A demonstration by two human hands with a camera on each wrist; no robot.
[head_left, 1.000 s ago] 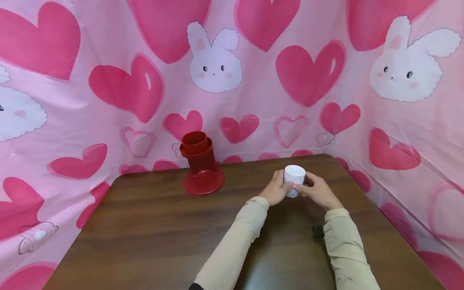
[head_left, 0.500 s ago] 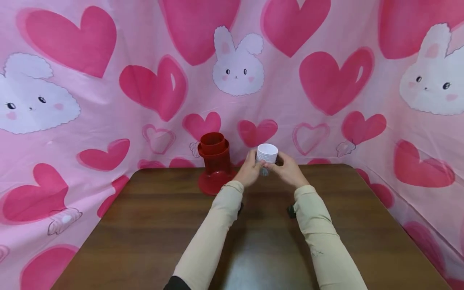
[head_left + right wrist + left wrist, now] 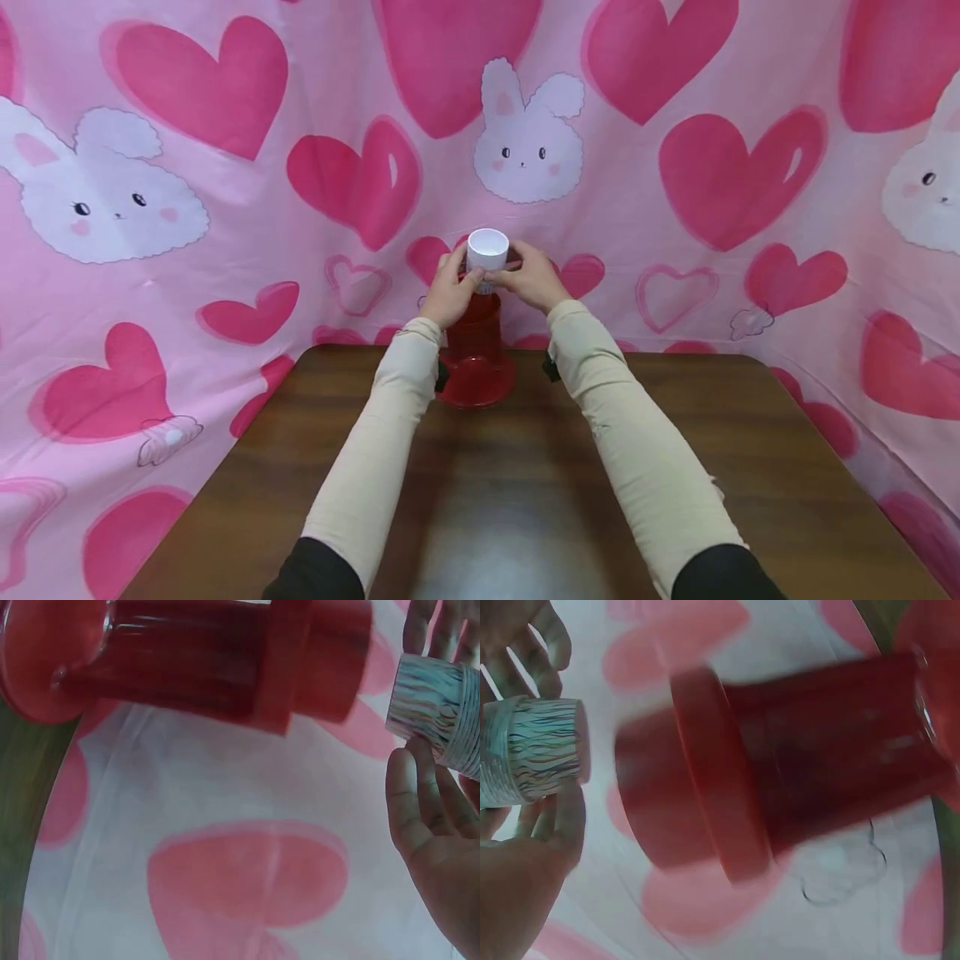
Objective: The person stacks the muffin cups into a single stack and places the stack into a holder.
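Observation:
A stack of white paper cups [image 3: 488, 248] with a wavy-line pattern on its lower side is held up in both hands. My left hand [image 3: 450, 290] grips it from the left, and my right hand [image 3: 531, 277] grips it from the right, the thumbs in front. Just below the stack stands a red cup dispenser [image 3: 476, 342] with a round base and an upright tube. In the left wrist view the stack's bottom [image 3: 583, 742] is a short gap away from the dispenser's upper rim [image 3: 649, 795]. The hands partly hide the dispenser's top in the head view.
The dispenser stands near the far edge of a brown wooden table [image 3: 480, 483]. Right behind the table hangs a pink cloth [image 3: 615, 192] printed with hearts and rabbits, also on both sides.
Both hands have carried the cup stack leftward and upward, from over the right part of the table to above the red dispenser. The head view has turned to the right.

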